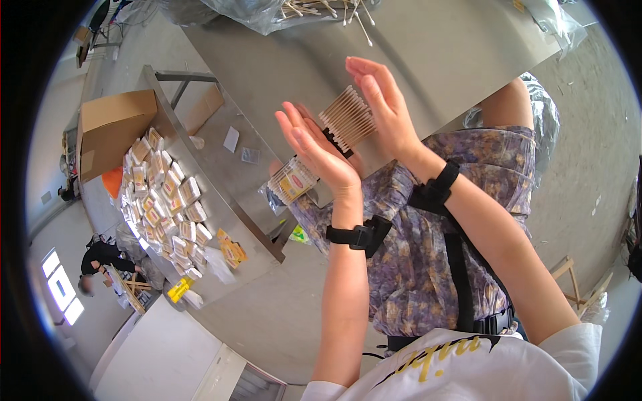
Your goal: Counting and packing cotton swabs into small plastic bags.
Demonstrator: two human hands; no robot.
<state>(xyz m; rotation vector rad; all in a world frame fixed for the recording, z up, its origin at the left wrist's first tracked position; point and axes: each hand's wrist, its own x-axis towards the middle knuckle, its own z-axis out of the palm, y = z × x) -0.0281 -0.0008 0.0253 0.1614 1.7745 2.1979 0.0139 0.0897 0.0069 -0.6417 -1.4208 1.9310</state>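
Cotton swabs (348,118), wooden-stemmed with soft white tips, form a ribbed bundle between the left hand (324,157) and right hand (391,113); all visible fingers are straight, unclenched. Whether they touch cannot be told. The step seems to be evening the tips, calling for light, level pressure. Outside the left fingers, toward the wrist, is a boxy swab pack (293,181); beyond the right fingertips, smooth metal table (435,53).

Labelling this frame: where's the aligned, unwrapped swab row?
Head view, upper centre: the swab row is between the left hand and right hand, up-right of the nearest swab packet.
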